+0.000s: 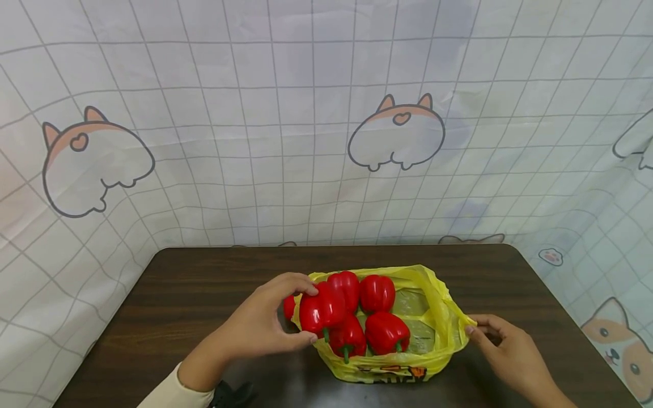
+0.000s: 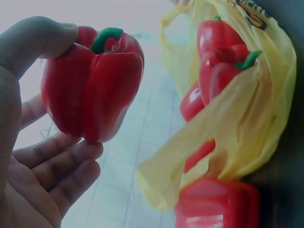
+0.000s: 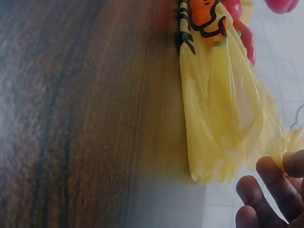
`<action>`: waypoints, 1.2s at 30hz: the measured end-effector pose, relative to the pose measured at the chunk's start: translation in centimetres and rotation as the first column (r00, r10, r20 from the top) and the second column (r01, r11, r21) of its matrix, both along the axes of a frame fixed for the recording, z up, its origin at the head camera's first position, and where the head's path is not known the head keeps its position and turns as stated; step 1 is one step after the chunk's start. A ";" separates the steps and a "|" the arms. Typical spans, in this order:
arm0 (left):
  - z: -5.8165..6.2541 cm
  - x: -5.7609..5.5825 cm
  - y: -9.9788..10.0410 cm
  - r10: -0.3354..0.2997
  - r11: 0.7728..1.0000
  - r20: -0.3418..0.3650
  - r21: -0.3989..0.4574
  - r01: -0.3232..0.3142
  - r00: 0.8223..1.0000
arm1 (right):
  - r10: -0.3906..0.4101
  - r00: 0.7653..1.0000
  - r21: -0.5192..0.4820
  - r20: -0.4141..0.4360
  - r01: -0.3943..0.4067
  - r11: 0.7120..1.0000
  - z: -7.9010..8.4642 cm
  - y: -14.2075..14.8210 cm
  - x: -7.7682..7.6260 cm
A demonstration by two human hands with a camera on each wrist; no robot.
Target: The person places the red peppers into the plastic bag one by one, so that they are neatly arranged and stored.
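My left hand (image 1: 262, 323) holds a glossy red bell pepper (image 1: 321, 309) with a green stem, raised over the left side of a yellow plastic bag (image 1: 449, 328). Thumb and fingertips grip the pepper from opposite sides, as the left wrist view shows. Several more red bell peppers (image 1: 377, 293) lie inside the open-mouthed bag, mostly toward its left and middle. My right hand (image 1: 510, 354) pinches the bag's right edge between thumb and finger. Outside the bag at its left, another red bell pepper (image 2: 216, 204) rests, largely hidden by my left hand in the head view.
A dark wooden table (image 1: 194, 289) lies under the bag. Behind it hangs a white grid-patterned cloth (image 1: 285, 124) with cartoon dogs, which also runs down both sides. A black object (image 1: 232, 394) shows by my left wrist.
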State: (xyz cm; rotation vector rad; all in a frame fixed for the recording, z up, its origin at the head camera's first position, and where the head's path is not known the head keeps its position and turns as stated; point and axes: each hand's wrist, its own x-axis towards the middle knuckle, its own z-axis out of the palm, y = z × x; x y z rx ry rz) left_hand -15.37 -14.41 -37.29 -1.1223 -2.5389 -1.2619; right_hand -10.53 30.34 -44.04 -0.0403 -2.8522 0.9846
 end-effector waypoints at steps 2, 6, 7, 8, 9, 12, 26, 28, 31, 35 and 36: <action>0.1 -0.1 0.7 -0.002 1.000 0.007 -0.007 0.002 1.000 | 0.003 1.000 -0.002 0.000 -0.003 1.000 0.0 0.0 0.0; 0.2 -0.3 2.3 -0.024 1.000 0.035 0.000 0.024 0.999 | 0.002 1.000 0.005 -0.006 -0.002 1.000 0.0 -0.1 0.0; 0.2 -0.4 2.7 -0.032 0.999 0.038 0.003 0.032 0.999 | 0.002 1.000 0.006 -0.006 -0.002 1.000 0.0 -0.1 0.0; 0.1 -0.5 3.0 -0.039 0.999 0.042 0.005 0.038 0.998 | 0.001 1.000 0.005 -0.007 -0.001 1.000 0.1 -0.2 0.0; 0.1 -0.5 3.4 -0.045 0.999 0.050 0.007 0.045 0.998 | 0.000 1.000 0.005 -0.007 0.000 1.000 0.1 -0.2 0.0; 0.1 -0.7 4.5 -0.052 0.999 0.059 0.002 0.052 0.997 | 0.000 1.000 -0.002 -0.002 0.000 1.000 0.1 -0.3 0.0; -0.9 -1.8 8.1 -0.079 0.996 0.014 -0.049 0.079 0.997 | -0.020 0.999 -0.009 0.033 0.020 1.000 0.1 -0.4 0.0; -1.0 -1.9 8.5 -0.073 0.996 0.016 -0.058 0.074 0.997 | -0.021 0.999 -0.007 0.033 0.021 1.000 0.1 -0.4 0.0; -1.1 -2.0 9.1 -0.073 0.995 0.041 -0.068 0.076 0.996 | -0.023 0.999 -0.005 0.029 0.023 1.000 0.0 -0.4 0.0; -1.3 -1.9 10.0 -0.076 0.994 0.075 -0.077 0.082 0.994 | -0.021 1.000 -0.002 0.020 0.021 1.000 0.0 -0.4 0.0; -1.3 -1.9 10.2 -0.075 0.993 0.080 -0.080 0.081 0.994 | -0.020 1.000 -0.002 0.017 0.020 1.000 0.1 -0.5 0.0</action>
